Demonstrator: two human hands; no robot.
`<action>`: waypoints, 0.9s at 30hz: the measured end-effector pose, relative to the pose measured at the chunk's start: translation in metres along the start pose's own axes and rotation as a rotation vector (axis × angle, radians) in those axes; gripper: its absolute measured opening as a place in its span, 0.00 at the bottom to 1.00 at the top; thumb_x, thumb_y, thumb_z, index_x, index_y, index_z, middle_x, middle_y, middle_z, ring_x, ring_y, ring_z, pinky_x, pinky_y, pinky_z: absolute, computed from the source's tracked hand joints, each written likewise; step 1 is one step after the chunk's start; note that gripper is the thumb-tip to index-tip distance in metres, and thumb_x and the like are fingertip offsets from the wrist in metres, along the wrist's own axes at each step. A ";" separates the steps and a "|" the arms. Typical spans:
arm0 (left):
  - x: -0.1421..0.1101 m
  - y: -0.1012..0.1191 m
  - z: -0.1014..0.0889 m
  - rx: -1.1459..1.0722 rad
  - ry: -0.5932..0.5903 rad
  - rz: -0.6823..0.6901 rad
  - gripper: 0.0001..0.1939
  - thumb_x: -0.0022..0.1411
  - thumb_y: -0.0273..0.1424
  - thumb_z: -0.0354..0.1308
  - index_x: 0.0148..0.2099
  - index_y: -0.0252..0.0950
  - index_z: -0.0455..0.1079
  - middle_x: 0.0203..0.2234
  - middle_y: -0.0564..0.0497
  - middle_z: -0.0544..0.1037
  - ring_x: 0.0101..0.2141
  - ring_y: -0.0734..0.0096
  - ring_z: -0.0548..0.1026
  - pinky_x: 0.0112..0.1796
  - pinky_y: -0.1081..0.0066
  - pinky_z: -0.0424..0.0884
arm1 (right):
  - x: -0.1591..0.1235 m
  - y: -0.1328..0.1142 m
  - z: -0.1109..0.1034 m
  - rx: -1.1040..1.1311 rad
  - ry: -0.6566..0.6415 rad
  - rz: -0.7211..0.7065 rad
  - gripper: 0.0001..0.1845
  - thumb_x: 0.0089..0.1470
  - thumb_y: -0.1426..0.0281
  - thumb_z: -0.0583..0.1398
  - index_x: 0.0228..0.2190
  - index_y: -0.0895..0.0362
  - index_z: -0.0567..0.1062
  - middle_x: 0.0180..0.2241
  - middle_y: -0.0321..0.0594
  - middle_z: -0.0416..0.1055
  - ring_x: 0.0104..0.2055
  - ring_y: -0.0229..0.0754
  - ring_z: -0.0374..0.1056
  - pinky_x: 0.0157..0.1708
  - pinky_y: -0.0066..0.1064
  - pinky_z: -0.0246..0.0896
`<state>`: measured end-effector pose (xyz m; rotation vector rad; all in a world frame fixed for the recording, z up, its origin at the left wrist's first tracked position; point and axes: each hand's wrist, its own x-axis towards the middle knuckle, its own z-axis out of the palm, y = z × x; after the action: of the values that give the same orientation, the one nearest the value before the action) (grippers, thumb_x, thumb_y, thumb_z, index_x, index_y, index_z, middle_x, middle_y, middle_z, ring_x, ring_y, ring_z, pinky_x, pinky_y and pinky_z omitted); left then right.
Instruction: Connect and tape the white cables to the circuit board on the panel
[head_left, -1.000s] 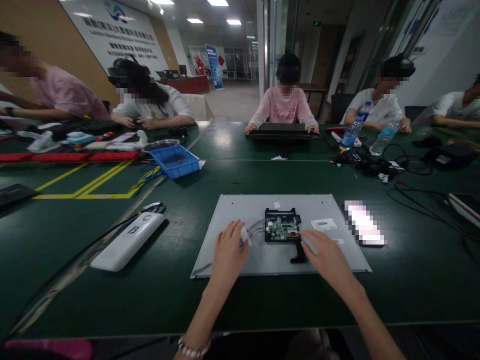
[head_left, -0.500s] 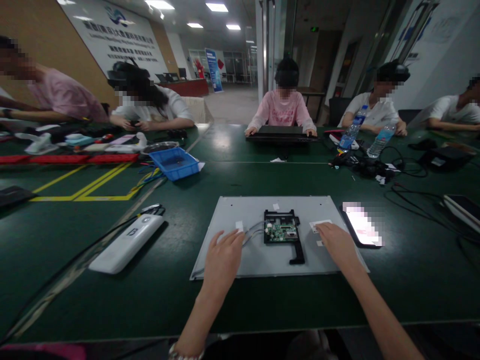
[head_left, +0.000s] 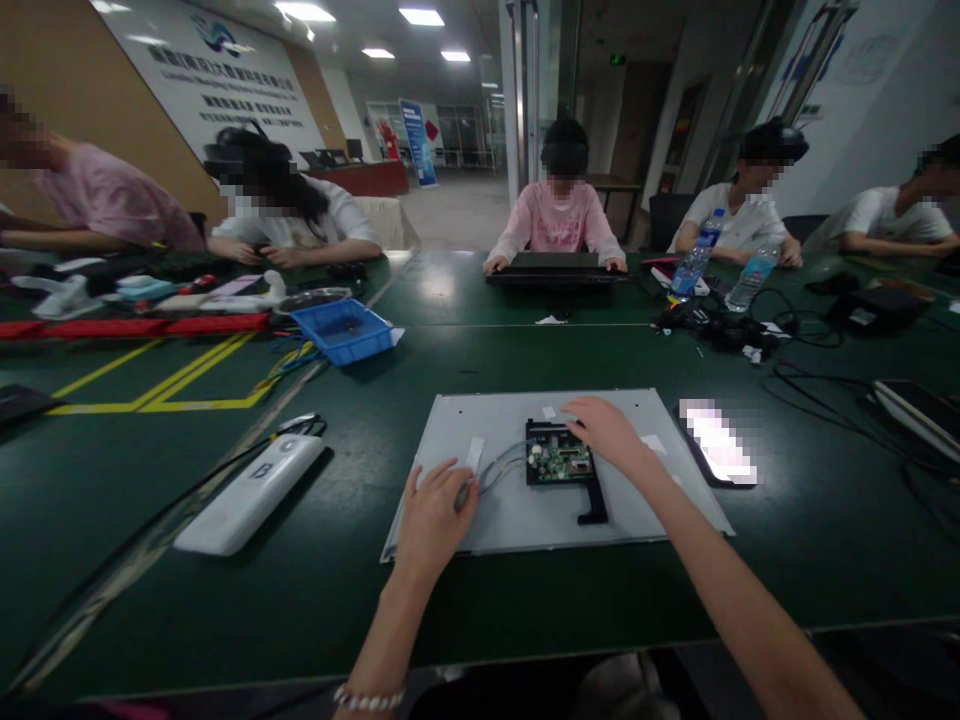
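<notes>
Here, two bare hands work over one flat grey panel (head_left: 517, 525) on the green table (head_left: 300, 620). One green circuit board (head_left: 559, 460) sits in one black frame (head_left: 595, 500) right of the panel's middle, with a single arm of the frame running down toward the near edge. At least two thin grey cables (head_left: 501, 462) curve from the board's left side toward the left hand (head_left: 435, 515), which lies low over the panel's left part, its fingers bent and slightly spread; whether thumb and forefinger pinch the cables' end I cannot tell. One white strip (head_left: 475, 455) lies just beyond those fingers. The right hand (head_left: 609, 435) reaches across the frame's upper right corner, fingers close together and curled down; I cannot tell whether the tips touch it. A second white piece (head_left: 549, 412) shows just beyond the frame.

Beside the panel on the right lies one phone (head_left: 716, 445), its screen lit; well apart on the left, one white power bank (head_left: 251, 495). Farther off are one blue tray (head_left: 356, 352) and two plastic bottles (head_left: 697, 258). Five people sit along the far side, one gripping a black flat object (head_left: 555, 272) with two hands.
</notes>
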<state>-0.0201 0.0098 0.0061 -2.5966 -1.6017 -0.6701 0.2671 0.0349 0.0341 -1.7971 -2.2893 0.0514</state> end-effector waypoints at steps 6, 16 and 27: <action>-0.004 -0.001 -0.004 -0.043 0.058 0.036 0.12 0.65 0.30 0.45 0.42 0.39 0.70 0.42 0.48 0.77 0.49 0.62 0.70 0.57 0.53 0.51 | 0.054 -0.008 0.008 -0.159 -0.180 -0.134 0.10 0.55 0.74 0.56 0.39 0.59 0.75 0.42 0.48 0.73 0.47 0.45 0.68 0.46 0.30 0.58; -0.004 -0.001 -0.004 -0.064 0.107 0.051 0.12 0.64 0.29 0.45 0.42 0.38 0.70 0.42 0.48 0.77 0.49 0.63 0.71 0.57 0.53 0.52 | 0.045 0.004 0.010 -0.220 -0.138 -0.116 0.12 0.55 0.81 0.52 0.36 0.64 0.75 0.40 0.53 0.73 0.45 0.46 0.68 0.44 0.32 0.58; -0.004 0.000 -0.003 -0.075 0.091 0.070 0.12 0.65 0.30 0.45 0.43 0.38 0.70 0.43 0.48 0.77 0.49 0.63 0.70 0.56 0.55 0.54 | 0.042 0.025 0.010 -0.035 -0.135 -0.045 0.15 0.56 0.65 0.56 0.45 0.56 0.73 0.45 0.44 0.71 0.47 0.42 0.66 0.44 0.27 0.57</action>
<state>-0.0223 0.0059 0.0073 -2.6177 -1.4806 -0.8451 0.2798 0.0824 0.0272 -1.8101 -2.4368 0.1292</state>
